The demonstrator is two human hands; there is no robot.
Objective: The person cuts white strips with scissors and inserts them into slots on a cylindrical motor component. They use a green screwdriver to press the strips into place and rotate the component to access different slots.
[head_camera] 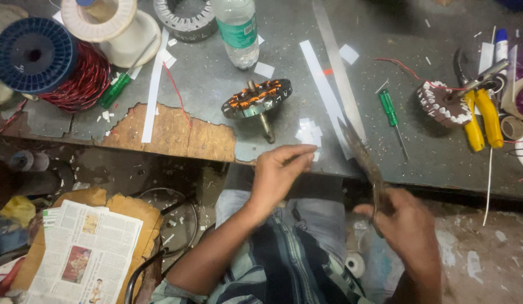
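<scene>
Head view: right hand at lower right, fingers clamped on scissors handles, blurred, long axis running up-left, tip over the table edge. Left hand at centre, fingers pinched together on a small white paper piece, just below the motor stator.

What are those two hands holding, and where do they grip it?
The right hand grips scissors by the handles, blades pointing up over the table. The left hand pinches a small white paper piece at its edge with the fingertips.
</scene>
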